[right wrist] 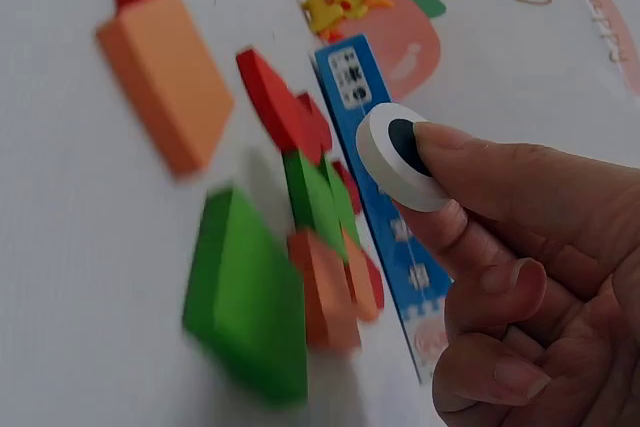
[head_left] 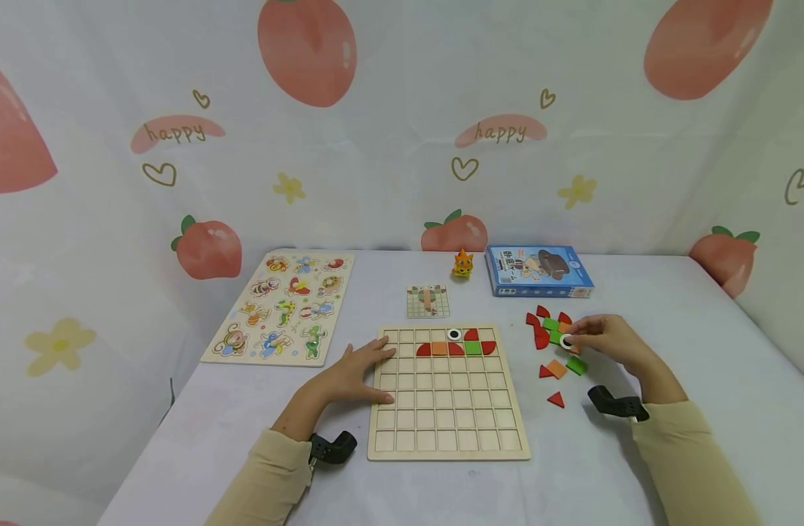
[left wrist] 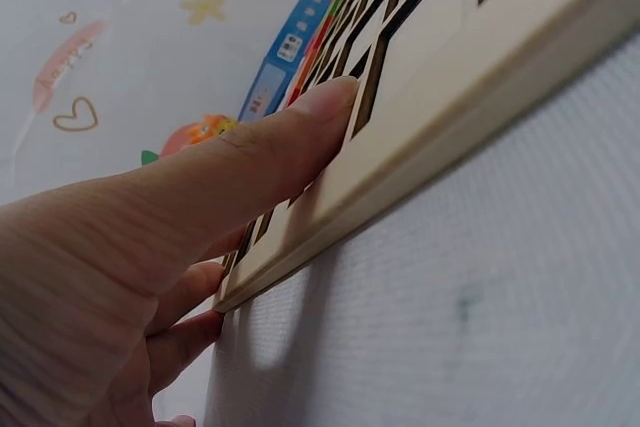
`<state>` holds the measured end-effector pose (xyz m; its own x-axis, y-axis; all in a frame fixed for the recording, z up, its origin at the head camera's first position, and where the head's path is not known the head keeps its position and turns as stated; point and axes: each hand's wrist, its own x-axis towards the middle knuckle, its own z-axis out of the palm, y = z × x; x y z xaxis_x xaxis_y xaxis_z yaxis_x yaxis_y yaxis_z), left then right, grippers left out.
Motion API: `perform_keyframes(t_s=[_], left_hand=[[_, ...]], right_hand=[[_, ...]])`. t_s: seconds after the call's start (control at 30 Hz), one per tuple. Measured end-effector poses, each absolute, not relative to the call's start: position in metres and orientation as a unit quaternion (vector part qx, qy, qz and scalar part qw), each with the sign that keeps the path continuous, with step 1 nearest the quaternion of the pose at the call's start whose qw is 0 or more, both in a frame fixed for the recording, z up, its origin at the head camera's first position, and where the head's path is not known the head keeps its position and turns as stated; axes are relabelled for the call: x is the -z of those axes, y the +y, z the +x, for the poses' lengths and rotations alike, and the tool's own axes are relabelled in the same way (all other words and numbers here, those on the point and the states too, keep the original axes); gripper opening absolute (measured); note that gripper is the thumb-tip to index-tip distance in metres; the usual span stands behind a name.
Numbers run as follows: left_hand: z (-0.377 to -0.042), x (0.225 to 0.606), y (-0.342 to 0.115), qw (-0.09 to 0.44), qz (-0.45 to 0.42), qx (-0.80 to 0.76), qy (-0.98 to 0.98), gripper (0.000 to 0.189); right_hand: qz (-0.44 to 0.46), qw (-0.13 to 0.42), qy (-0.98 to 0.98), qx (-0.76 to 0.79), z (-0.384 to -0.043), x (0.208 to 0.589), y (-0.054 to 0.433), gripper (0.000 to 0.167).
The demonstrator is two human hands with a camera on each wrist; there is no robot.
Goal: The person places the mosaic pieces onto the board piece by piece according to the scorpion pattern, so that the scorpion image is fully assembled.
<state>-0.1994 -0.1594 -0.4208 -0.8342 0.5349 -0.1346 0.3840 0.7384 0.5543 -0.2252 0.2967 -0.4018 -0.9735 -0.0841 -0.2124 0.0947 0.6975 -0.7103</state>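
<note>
My right hand (head_left: 606, 337) pinches a white round eye piece (right wrist: 403, 157) with a black dot between thumb and fingertips, held above the loose pieces. Spread along the left edge of a wooden grid board (head_left: 441, 442), my left hand (head_left: 356, 374) rests its thumb (left wrist: 300, 132) on the rim, fingertips near the upper corner. In the board's top rows lie another eye piece (head_left: 454, 334), an orange square (head_left: 439, 349), a green square (head_left: 473, 348) and several red quarter-round pieces (head_left: 488, 348). Under my right hand are loose green (right wrist: 245, 297), orange (right wrist: 170, 77) and red pieces (right wrist: 275, 107).
Behind the board lies a small pattern card (head_left: 427, 302). A yellow and orange figurine (head_left: 463, 264) stands beside a blue box (head_left: 539, 271) at the back. At the left is a picture puzzle board (head_left: 280, 310). A printed cloth (head_left: 389, 168) hangs behind the table.
</note>
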Motion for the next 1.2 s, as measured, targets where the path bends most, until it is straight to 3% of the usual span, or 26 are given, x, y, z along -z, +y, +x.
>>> perform_keyframes(t_s=[1.2], left_hand=[[-0.2, 0.419, -0.159, 0.146, 0.252, -0.252, 0.923, 0.085]], right_hand=[[-0.105, 0.13, 0.853, 0.495, -0.275, 0.402, 0.161, 0.024]])
